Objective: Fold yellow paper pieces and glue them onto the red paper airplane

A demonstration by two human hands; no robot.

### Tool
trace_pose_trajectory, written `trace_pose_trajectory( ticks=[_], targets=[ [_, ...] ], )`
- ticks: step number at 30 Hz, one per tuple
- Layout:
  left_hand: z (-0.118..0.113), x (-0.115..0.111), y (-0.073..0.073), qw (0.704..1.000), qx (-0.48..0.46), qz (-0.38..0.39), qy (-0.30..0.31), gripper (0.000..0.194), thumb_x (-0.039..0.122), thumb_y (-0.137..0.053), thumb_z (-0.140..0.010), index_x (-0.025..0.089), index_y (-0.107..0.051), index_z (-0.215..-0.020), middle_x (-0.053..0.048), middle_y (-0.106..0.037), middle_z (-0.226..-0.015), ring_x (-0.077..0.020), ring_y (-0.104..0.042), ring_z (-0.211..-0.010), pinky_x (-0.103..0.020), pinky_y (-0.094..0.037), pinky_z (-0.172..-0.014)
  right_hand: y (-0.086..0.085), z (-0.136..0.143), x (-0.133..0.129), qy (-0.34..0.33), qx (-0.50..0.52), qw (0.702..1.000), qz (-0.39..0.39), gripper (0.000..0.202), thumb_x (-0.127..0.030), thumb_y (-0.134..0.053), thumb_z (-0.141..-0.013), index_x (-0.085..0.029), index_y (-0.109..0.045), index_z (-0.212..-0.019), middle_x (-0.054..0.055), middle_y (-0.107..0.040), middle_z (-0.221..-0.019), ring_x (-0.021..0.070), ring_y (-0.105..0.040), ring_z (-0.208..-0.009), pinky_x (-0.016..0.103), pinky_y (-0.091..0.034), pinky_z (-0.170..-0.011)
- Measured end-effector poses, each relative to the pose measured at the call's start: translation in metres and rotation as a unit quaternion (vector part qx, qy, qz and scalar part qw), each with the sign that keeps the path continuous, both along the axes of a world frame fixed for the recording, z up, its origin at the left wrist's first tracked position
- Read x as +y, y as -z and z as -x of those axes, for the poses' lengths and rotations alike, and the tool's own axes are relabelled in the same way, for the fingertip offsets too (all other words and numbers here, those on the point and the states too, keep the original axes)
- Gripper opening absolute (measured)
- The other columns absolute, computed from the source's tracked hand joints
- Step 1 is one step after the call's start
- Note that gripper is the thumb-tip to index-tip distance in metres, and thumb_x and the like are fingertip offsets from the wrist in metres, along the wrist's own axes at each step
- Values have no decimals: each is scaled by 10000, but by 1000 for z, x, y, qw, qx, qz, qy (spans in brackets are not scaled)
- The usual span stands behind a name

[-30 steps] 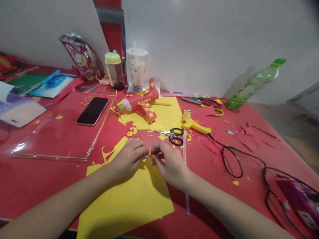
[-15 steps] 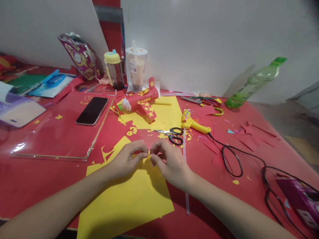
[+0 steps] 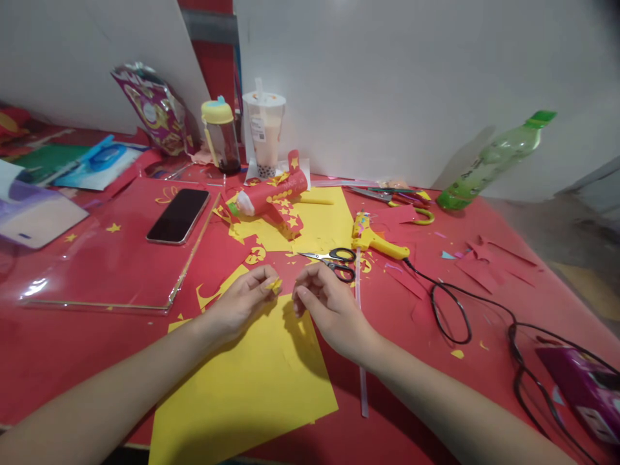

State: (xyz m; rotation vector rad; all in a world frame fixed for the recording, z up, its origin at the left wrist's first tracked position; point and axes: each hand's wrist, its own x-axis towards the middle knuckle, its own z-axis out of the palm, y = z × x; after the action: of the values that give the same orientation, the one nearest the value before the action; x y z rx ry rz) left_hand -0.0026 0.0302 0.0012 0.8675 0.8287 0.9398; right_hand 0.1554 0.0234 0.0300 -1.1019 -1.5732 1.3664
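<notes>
My left hand [image 3: 245, 300] is closed, pinching a small yellow paper piece [image 3: 274, 285], perhaps a star, between thumb and fingertips. My right hand [image 3: 329, 307] hovers a short way to its right, fingers loosely curled and apart, with nothing visible in them. Below both hands lies a sheet of yellow paper [image 3: 242, 394], partly hidden by the left forearm. Just beyond the right hand rest black-handled scissors [image 3: 334, 256]. Farther back, a red paper roll [image 3: 276, 194] decorated with yellow stars lies on more yellow paper [image 3: 329, 226].
A yellow glue gun [image 3: 380, 243] with a black cord [image 3: 472, 294] lies at right, near a clear glue stick [image 3: 364, 394]. A phone [image 3: 178, 216] rests on a plastic-covered red sheet [image 3: 111, 271]. Cups and a green bottle [image 3: 494, 165] stand behind; paper scraps are scattered about.
My hands have drawn apart. The yellow paper piece, earlier between both hands' fingertips, is now in my left hand alone; my right fingers have let go.
</notes>
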Motion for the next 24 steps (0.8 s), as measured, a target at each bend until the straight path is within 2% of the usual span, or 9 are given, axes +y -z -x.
trace_pose_trajectory(
  ticks=[4,8,10,12,15,17,24],
  targets=[
    [-1,1,-3,997,-56,45,-13,290,317,-701,-638,155,-461,-622,35,-436,-609,-76,-393,-572,-194,-348,-575,0,0,1,-3,-11,1000,9,67,-133,-394,-784,-198,-398,-800,-42,-480,-601,97,-505,-550,263,-434,-565],
    [0,1,-7,997,-39,63,-9,296,336,-713,-614,151,-481,-614,34,-444,-591,-75,-402,-545,-194,-335,-533,2,0,2,-7,-26,1000,-5,70,-130,-399,-779,-198,-396,-799,-37,-480,-616,101,-509,-560,262,-439,-561],
    [0,1,-7,998,-24,64,6,296,354,-701,-623,152,-486,-611,37,-433,-560,-77,-397,-521,-195,-315,-502,4,-1,2,-4,-50,997,-52,85,-123,-419,-768,-193,-406,-814,-17,-493,-665,108,-517,-590,266,-446,-566],
    [0,0,-8,998,-19,63,21,291,347,-700,-624,148,-488,-600,38,-430,-543,-76,-397,-513,-195,-309,-499,6,-3,3,-8,-92,986,-137,131,-101,-444,-751,-185,-427,-851,12,-512,-731,120,-520,-637,274,-454,-587],
    [-1,-2,-9,997,-20,71,25,277,311,-715,-605,143,-494,-600,36,-447,-568,-78,-426,-547,-197,-333,-537,8,-5,4,-39,-145,949,-279,212,-54,-450,-735,-179,-459,-906,53,-518,-829,146,-516,-743,295,-461,-650],
    [-1,-3,-10,996,-19,82,28,270,297,-713,-607,145,-490,-607,34,-452,-586,-86,-445,-573,-204,-347,-559,10,-7,5,-57,-165,926,-336,227,-41,-446,-738,-178,-475,-918,69,-504,-871,159,-507,-803,309,-461,-694],
    [-2,-5,-12,993,2,111,47,233,279,-687,-631,139,-503,-599,30,-449,-580,-82,-428,-574,-195,-339,-565,14,-9,10,-49,-192,900,-387,44,-149,-500,-793,-172,-508,-830,70,-511,-842,160,-506,-777,297,-464,-686]
  ],
)
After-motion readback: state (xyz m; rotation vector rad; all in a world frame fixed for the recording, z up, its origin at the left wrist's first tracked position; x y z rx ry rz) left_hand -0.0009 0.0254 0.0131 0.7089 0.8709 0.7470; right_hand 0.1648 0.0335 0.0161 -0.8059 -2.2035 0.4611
